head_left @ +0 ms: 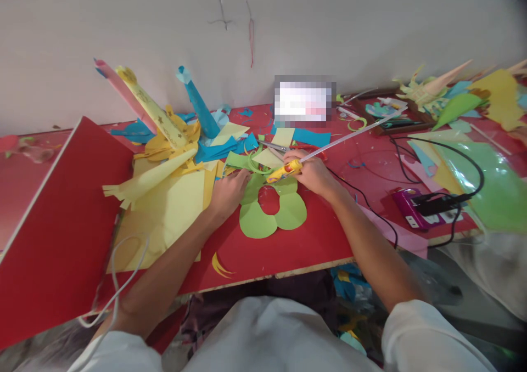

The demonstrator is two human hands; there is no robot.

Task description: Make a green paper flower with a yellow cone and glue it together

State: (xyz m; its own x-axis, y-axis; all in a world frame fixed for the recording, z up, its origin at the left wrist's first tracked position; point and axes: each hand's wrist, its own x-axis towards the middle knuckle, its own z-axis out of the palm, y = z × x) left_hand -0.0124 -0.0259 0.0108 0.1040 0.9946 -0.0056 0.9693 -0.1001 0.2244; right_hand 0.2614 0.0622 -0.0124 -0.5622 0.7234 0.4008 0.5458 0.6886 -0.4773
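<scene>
A green paper flower shape (258,220) with a round hole in its middle lies on the red tabletop (230,246). My right hand (315,173) is wrapped round a yellow glue gun (284,172), its nozzle pointing left over the upper part of the flower. A clear glue stick (349,135) runs out of its back toward the upper right. My left hand (231,193) rests at the flower's upper left edge with fingers bent together; what they pinch, if anything, is hidden. Thin green paper rings (252,164) lie just beyond the flower.
Scissors (275,146) lie among paper scraps behind my hands. Yellow sheets (164,218) and rolled paper cones (201,103) are at the left, beside a raised red panel (69,218). At the right are a purple power box (415,207) with black cables and a green sheet (489,180).
</scene>
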